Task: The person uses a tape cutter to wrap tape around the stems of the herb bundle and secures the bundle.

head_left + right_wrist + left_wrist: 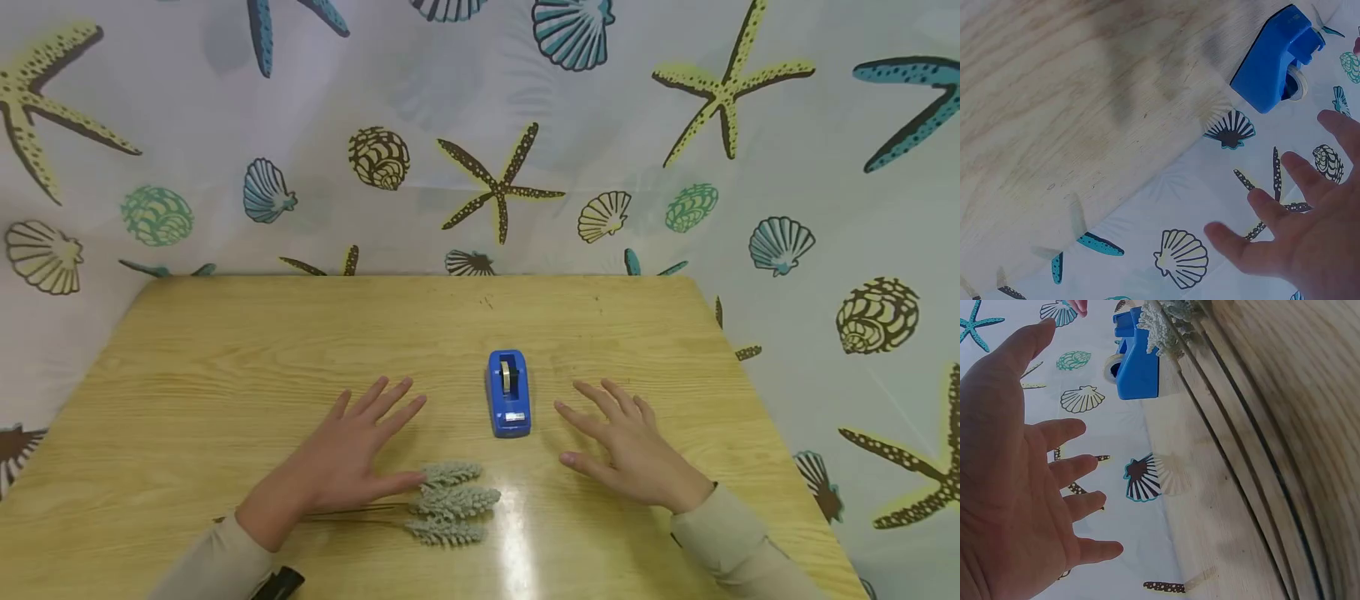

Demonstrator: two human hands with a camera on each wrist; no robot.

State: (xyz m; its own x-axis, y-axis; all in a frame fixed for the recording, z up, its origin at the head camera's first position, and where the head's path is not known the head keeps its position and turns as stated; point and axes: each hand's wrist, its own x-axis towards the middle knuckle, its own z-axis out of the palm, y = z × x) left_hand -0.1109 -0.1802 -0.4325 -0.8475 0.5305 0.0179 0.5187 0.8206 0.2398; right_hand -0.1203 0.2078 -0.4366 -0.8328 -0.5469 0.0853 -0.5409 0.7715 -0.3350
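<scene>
A blue tape dispenser [509, 408] with a roll of tape stands near the middle of the wooden table, between the two hands. To its left my left hand [345, 462] is spread with straight fingers and holds nothing. Below that hand lie several pale green dried flower stems [456, 502], their fluffy heads pointing right and their thin stalks partly hidden by the hand. In the left wrist view the stalks [1235, 469] run past the palm. My right hand [626, 446], fingers spread and holding nothing, hovers to the right of the dispenser [1272, 59].
The wooden table [262, 333] has its far edge against a white cloth [322, 233] printed with shells and starfish. The same cloth hangs along both sides. A black strap end [279, 582] shows by the left sleeve.
</scene>
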